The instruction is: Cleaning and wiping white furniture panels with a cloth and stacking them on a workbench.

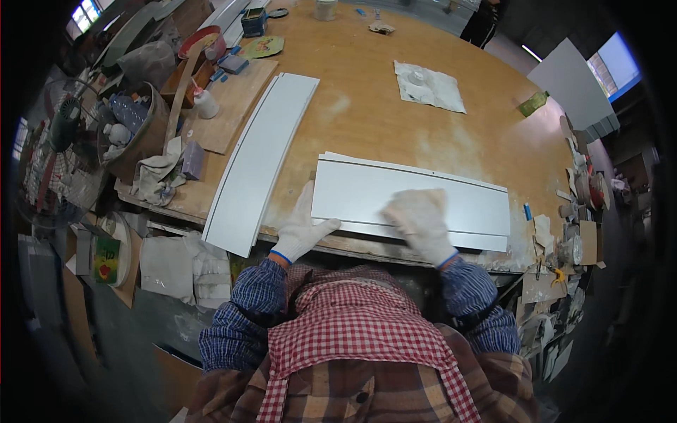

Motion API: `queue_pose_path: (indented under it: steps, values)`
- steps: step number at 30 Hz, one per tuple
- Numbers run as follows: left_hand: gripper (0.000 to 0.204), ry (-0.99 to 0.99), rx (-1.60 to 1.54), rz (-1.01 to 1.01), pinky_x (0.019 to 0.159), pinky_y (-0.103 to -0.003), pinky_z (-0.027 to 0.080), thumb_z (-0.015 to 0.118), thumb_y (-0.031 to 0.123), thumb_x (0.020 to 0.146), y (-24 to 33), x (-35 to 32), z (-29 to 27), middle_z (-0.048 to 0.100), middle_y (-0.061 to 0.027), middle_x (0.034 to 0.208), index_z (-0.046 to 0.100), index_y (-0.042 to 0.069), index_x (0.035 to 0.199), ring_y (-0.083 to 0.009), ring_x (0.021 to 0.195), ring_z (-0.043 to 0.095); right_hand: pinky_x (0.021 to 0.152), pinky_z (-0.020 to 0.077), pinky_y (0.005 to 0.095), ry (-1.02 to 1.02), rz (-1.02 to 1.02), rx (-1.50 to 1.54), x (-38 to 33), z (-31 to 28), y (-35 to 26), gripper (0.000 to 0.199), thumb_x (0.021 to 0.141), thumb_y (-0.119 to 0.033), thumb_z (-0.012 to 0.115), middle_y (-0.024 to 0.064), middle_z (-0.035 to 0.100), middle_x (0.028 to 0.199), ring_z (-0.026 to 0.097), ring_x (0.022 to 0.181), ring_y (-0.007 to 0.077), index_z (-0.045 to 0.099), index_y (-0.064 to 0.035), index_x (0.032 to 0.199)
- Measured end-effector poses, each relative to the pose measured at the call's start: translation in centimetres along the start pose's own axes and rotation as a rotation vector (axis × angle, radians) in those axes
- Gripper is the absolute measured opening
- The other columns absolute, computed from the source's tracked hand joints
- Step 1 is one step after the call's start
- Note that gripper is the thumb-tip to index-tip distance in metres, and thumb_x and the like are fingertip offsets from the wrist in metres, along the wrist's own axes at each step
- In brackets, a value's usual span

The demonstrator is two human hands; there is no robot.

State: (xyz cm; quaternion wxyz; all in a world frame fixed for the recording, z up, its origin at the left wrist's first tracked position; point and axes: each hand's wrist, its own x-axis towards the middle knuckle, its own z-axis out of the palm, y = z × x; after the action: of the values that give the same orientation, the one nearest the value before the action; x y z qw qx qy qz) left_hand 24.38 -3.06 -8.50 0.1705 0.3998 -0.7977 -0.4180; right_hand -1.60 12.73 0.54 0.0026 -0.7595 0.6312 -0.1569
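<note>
A long white panel [360, 190] with dark grooves along its edges lies crosswise before me, apparently on another panel whose edge peeks out behind. My left hand [302, 229], in a white knit glove, rests at its left end, fingers stretched along the end and thumb spread at the near corner. Over the panel's near half is my right hand [430, 236], also gloved and smeared by motion. It presses a pale beige cloth [419, 203] onto the surface; the fingertips are hidden. A second white panel [264, 158] lies slanted to the left, its near end overhanging the table edge.
The wooden table [367, 92] bears a white sheet [441, 92] with a small clear container. At left are a white squeeze bottle [204, 103], a purple block [192, 161], a rag [156, 176], a bin of bottles [144, 141] and a fan [65, 127]. Far off, a person [483, 21] stands.
</note>
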Motion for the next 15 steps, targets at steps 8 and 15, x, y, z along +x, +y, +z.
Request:
queue_pose_path:
  steps: [8, 15]
  values:
    - [0.122, -0.063, -0.115, 0.038, 0.122, -0.040, 0.030, 0.090, 0.038, 0.072, 0.1, 0.2, -0.4, 0.035, -0.0277, 0.159, 0.017, -0.005, 0.160, -0.0361, 0.148, 0.035, 0.092, 0.0426, 0.0448, 0.194, 0.352, -0.203, 2.3, 2.6, 1.9, 0.024, 0.088, -0.023, 0.056, 0.0129, 0.057, 0.103, 0.053, 0.103, 0.0324, 0.063, -0.0079, 0.105]
    - [0.114, -0.245, -0.051, -0.208, 0.121, -0.043, 0.032, 0.085, 0.052, 0.074, 0.5, 0.1, -0.4, 0.043, -0.0240, 0.155, 0.026, 0.002, 0.157, -0.0365, 0.145, 0.040, 0.101, 0.0422, 0.0446, 0.275, -0.193, 0.145, 14.5, 8.0, -7.4, 0.036, 0.081, -0.024, 0.063, 0.0109, 0.056, 0.108, 0.054, 0.110, 0.0311, 0.061, -0.0100, 0.114]
